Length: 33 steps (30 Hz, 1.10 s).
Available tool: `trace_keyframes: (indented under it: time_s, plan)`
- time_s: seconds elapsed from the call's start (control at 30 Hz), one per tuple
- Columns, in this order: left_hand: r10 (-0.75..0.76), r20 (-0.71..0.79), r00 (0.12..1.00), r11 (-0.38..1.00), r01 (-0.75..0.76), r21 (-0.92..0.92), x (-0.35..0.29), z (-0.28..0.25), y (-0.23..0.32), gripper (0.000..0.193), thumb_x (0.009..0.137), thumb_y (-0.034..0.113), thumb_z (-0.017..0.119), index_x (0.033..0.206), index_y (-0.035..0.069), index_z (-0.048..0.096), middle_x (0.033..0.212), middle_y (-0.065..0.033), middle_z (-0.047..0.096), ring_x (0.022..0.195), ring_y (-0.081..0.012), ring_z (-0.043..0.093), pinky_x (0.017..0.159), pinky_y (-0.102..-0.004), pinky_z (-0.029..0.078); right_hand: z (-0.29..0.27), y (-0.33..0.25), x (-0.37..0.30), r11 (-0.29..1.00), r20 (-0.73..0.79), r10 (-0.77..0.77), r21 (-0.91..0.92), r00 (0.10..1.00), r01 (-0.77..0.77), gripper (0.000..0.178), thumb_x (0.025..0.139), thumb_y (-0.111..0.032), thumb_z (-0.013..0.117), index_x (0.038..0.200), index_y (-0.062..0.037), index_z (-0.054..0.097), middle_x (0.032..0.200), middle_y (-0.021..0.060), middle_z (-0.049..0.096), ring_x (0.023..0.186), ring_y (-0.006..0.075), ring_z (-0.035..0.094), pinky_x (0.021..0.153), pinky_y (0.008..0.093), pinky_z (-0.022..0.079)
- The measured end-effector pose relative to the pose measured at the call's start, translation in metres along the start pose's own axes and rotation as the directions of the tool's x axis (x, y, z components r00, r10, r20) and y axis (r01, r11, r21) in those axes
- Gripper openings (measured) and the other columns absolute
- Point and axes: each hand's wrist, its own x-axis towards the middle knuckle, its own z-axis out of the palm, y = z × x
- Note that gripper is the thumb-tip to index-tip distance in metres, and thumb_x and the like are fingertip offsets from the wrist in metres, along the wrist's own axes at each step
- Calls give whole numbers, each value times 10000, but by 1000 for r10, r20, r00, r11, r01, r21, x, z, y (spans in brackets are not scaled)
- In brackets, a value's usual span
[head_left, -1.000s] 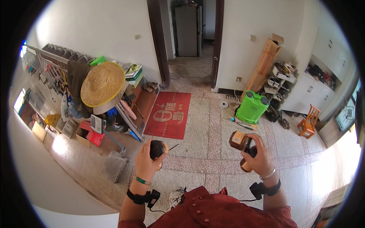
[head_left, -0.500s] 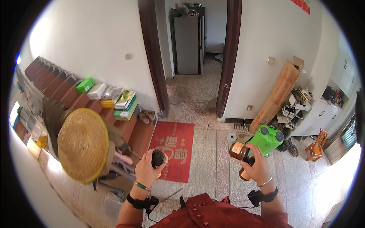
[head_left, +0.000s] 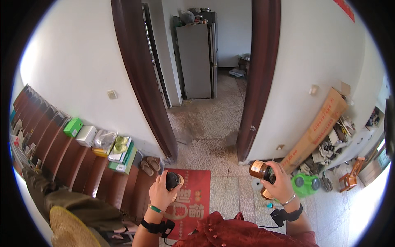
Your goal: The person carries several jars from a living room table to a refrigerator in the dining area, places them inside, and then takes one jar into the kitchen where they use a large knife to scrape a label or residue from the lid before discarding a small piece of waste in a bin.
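Note:
My left hand [head_left: 160,193] is closed around a jar with a black lid [head_left: 173,180]. Its lid faces up toward me, and my palm and fingers hide most of its body. My right hand [head_left: 282,186] grips a brown glass jar [head_left: 258,168] with a pale label and dark lid, tipped on its side and pointing left. Just below it, a second brown jar [head_left: 265,193] shows partly under the same hand. Both hands are raised in front of my chest, well apart, above the floor.
Ahead stands a dark wooden door frame [head_left: 263,70], with a grey refrigerator [head_left: 194,61] beyond. A red mat [head_left: 195,197] lies before it. Left are stairs [head_left: 98,177] with boxes and shoes, and a person's straw hat [head_left: 70,230]. Right are a long carton [head_left: 317,127], green container [head_left: 302,185] and wooden chair [head_left: 352,175].
The doorway and refrigerator appear larger and nearer as I move forward. The mat and green container have shifted lower, and the straw hat has slid to the lower left. Both hands keep their jars.

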Motion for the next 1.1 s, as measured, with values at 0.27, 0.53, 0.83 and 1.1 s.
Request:
trace_keyframes:
  time_s: [0.27,0.53,0.83,1.1]
  plan:
    - [-26,-60,998,998,29,54,168,68,-69,648,684,389,738,1163,17,508,938,-132,598,781,-326,609,649,-389,498,120,26,200,984,146,-68,173,987,42,541,702,-201,703,1184,-121,472,1158,130,532,919,356,599,754,407,511]
    - [92,45,995,995,-91,-38,380,160,-117,667,685,384,739,1176,9,488,951,-146,588,773,-336,609,638,-398,497,183,81,361,993,-8,-10,118,1000,10,535,704,-180,707,1181,-115,473,1140,130,546,914,349,603,739,399,517]
    - [262,130,956,957,-240,-164,589,278,-118,678,705,416,723,1218,51,471,1007,-164,585,833,-367,595,679,-428,493,217,165,486,983,-85,185,6,979,-185,534,704,-174,714,1178,-111,477,1122,129,549,900,341,607,745,389,514]
    - [275,141,951,956,-255,-144,757,365,-113,686,676,404,749,1206,61,479,1039,-174,588,876,-370,596,714,-415,498,253,268,650,965,-113,252,104,961,-240,543,713,-192,699,1197,-124,462,1161,119,522,926,355,588,748,397,503]
